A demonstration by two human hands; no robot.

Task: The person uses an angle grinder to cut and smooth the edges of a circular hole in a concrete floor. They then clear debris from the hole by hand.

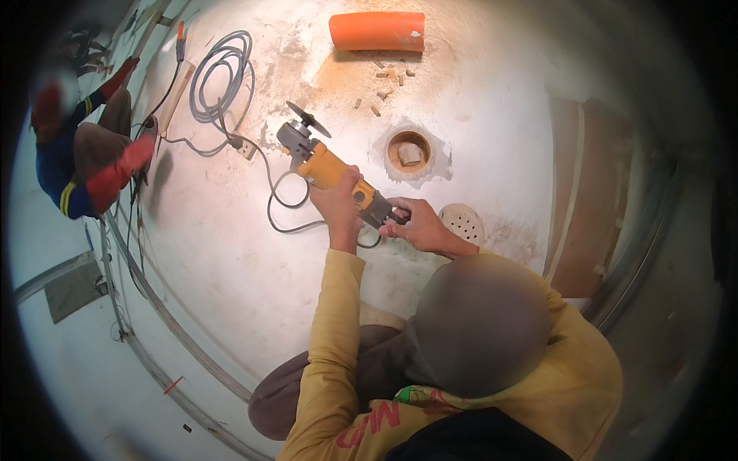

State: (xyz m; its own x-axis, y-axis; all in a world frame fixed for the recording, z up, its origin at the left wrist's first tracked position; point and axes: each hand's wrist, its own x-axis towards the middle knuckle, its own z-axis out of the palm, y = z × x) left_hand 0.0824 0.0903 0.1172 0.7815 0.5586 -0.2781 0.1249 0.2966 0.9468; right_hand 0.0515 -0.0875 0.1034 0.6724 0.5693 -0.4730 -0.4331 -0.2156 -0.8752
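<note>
My left hand point(338, 201) is wrapped round the yellow and grey body of an angle grinder point(326, 167), whose thin cutting disc point(309, 119) points up and away from me. At the grinder's dark rear end, my right hand point(419, 224) has its thumb and fingers closed on the casing; what exactly they pinch there is partly hidden. A dark power cord point(270, 207) loops out beside the tool on the left. Beyond the right hand lies a round recess point(393, 152) in the pale surface, with a light block inside. A perforated disc point(461, 221) rests close to my right wrist.
An orange pipe section point(377, 32) lies at the far side, with several small stubs point(383, 96) near it. Coiled cable point(211, 100) is at the left. A co-worker point(84, 157) with red gloves crouches at far left. A brown panel point(588, 192) stands right.
</note>
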